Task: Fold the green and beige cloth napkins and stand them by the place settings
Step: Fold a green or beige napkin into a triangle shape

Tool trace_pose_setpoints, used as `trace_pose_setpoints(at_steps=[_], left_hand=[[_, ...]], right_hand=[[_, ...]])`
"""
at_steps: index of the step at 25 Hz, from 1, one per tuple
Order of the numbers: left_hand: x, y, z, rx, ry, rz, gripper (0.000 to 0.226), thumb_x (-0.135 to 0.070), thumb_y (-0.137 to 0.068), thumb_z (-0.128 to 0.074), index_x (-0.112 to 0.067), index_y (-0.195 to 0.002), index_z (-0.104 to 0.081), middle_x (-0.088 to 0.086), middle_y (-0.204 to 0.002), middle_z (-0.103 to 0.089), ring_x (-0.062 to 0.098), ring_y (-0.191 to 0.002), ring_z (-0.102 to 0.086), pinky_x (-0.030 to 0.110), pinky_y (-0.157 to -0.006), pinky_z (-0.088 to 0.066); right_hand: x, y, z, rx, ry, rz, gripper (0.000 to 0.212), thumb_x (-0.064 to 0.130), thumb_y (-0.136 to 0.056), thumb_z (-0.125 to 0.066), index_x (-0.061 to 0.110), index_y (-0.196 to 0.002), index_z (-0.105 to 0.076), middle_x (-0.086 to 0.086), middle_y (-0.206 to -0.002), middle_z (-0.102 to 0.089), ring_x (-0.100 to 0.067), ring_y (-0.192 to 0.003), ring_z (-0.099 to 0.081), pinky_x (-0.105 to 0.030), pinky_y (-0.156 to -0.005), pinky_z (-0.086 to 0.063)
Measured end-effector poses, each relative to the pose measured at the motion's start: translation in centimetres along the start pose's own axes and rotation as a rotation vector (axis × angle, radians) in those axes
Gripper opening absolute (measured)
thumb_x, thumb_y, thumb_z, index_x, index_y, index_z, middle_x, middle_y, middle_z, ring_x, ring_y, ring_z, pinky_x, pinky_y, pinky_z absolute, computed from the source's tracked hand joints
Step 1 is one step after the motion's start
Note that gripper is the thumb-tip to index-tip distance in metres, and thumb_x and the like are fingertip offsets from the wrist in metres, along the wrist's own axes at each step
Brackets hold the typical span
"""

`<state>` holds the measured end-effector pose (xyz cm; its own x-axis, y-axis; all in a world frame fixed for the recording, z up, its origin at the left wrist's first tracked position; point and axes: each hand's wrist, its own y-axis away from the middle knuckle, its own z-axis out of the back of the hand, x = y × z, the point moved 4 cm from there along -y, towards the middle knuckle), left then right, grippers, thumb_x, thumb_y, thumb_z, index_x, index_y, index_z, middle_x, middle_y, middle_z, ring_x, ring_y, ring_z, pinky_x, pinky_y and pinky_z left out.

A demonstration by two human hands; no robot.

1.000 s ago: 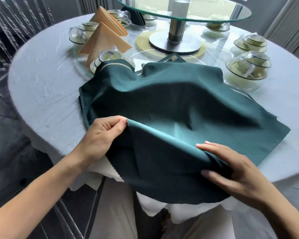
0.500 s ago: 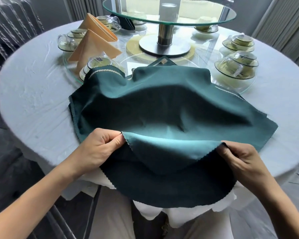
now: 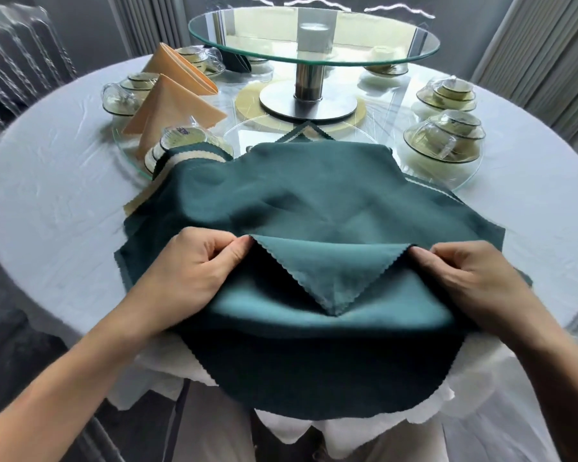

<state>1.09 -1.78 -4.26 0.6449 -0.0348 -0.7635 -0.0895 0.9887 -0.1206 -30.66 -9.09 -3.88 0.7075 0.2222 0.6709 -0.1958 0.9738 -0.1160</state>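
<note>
A round table under a wrinkled white cloth fills the room's foreground, with pale curtains behind it. A glass turntable on a steel post stands at the table's centre. Left of the turntable stand two folded beige napkins among cups and bowls. Nearer the person than the turntable lies the green napkin, spread wide, its zigzag-edged corner folded back into a triangle. The left hand and the right hand each pinch the fold's edge.
</note>
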Motion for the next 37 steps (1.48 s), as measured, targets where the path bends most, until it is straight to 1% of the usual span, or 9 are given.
trace_pose_setpoints(at_steps=[2, 5, 10, 17, 24, 27, 31, 34, 37], left_hand=[[1.1, -2.7, -0.8, -0.135, -0.250, 0.014, 0.045, -0.044, -0.097, -0.055, -0.009, -0.067, -0.051, -0.001, -0.059, -0.046, 0.019, -0.057, -0.049, 0.036, -0.057, -0.035], [1.1, -3.6, -2.3, -0.270, -0.572, -0.069, 0.022, -0.038, -0.091, -0.061, -0.021, -0.104, -0.062, 0.004, -0.098, -0.066, 0.033, -0.090, -0.063, 0.040, -0.075, -0.045], [1.5, 1.6, -3.5, -0.040, -0.589, -0.501, 0.045, -0.041, -0.078, -0.061, -0.021, -0.118, -0.062, -0.004, -0.123, -0.059, 0.020, -0.110, -0.056, 0.039, -0.088, -0.045], [4.3, 1.1, -3.8, -0.010, -0.736, -0.494, 0.033, -0.025, -0.090, -0.047, -0.016, -0.107, -0.074, 0.002, -0.113, -0.071, 0.028, -0.098, -0.066, 0.044, -0.079, -0.052], [0.5, 5.5, -3.1, 0.179, -0.550, -0.550, 0.026, -0.035, -0.094, -0.049, -0.022, -0.083, -0.068, -0.012, -0.113, -0.070, 0.006, -0.104, -0.062, 0.027, -0.090, -0.043], [1.1, 7.0, -4.4, 0.188, -0.631, -0.465, 0.046, -0.052, -0.099, -0.037, -0.025, -0.106, -0.073, -0.008, -0.125, -0.068, 0.011, -0.113, -0.064, 0.024, -0.096, -0.040], [2.6, 7.7, -6.6, 0.266, -0.799, -0.347, 0.073, -0.069, -0.099, -0.026, -0.019, -0.147, -0.046, 0.005, -0.153, -0.043, 0.021, -0.141, -0.040, 0.036, -0.109, -0.025], [3.7, 6.4, -6.8, 0.311, -0.795, -0.280, 0.082, -0.075, -0.096, -0.017, -0.021, -0.156, -0.025, 0.005, -0.163, -0.021, 0.022, -0.151, -0.017, 0.037, -0.115, -0.013], [4.6, 3.3, -6.4, 0.327, -0.755, -0.209, 0.097, -0.088, -0.076, 0.015, -0.030, -0.154, 0.009, -0.004, -0.162, 0.014, 0.013, -0.151, 0.015, 0.033, -0.121, 0.007]], right_hand=[[-1.0, -2.4, -0.7, -0.134, 0.260, -0.079, 0.042, 0.051, -0.088, -0.059, 0.012, -0.072, -0.059, 0.000, -0.062, -0.059, -0.022, -0.065, -0.060, -0.033, -0.060, -0.043], [-0.3, -2.4, -2.3, -0.319, 0.409, 0.124, 0.018, 0.035, -0.087, -0.066, 0.023, -0.100, -0.061, -0.002, -0.096, -0.068, -0.031, -0.089, -0.063, -0.041, -0.078, -0.042], [-2.2, 3.0, -5.0, 0.120, 0.341, 0.555, 0.037, 0.046, -0.083, -0.060, 0.028, -0.115, -0.061, 0.014, -0.125, -0.058, -0.015, -0.113, -0.056, -0.039, -0.089, -0.044], [-3.8, 2.7, -5.5, 0.006, 0.412, 0.484, 0.033, 0.020, -0.082, -0.051, 0.020, -0.110, -0.068, 0.003, -0.125, -0.066, -0.021, -0.113, -0.062, -0.034, -0.088, -0.042], [-2.0, 6.0, -0.6, 0.062, 0.455, 0.413, 0.027, 0.030, -0.081, -0.042, 0.020, -0.089, -0.066, 0.008, -0.097, -0.073, -0.008, -0.097, -0.062, -0.028, -0.084, -0.040], [-1.5, 7.4, -1.5, 0.314, 0.332, 0.322, 0.044, 0.059, -0.089, -0.036, 0.039, -0.116, -0.065, 0.025, -0.135, -0.053, 0.010, -0.129, -0.041, -0.019, -0.105, -0.029], [-2.5, 6.5, -5.5, 0.515, 0.481, 0.281, 0.084, 0.083, -0.070, 0.021, 0.057, -0.143, -0.013, 0.033, -0.148, 0.016, 0.011, -0.140, 0.022, -0.021, -0.117, 0.013], [-2.2, 3.4, -7.0, 0.399, 0.566, 0.303, 0.096, 0.084, -0.067, 0.023, 0.045, -0.151, -0.002, 0.023, -0.157, 0.008, 0.000, -0.146, 0.015, -0.026, -0.118, 0.010], [-2.2, -0.5, -8.0, 0.283, 0.479, 0.330, 0.083, 0.075, -0.082, -0.012, 0.035, -0.154, 0.001, 0.010, -0.162, 0.003, -0.015, -0.150, -0.008, -0.038, -0.122, -0.011]])
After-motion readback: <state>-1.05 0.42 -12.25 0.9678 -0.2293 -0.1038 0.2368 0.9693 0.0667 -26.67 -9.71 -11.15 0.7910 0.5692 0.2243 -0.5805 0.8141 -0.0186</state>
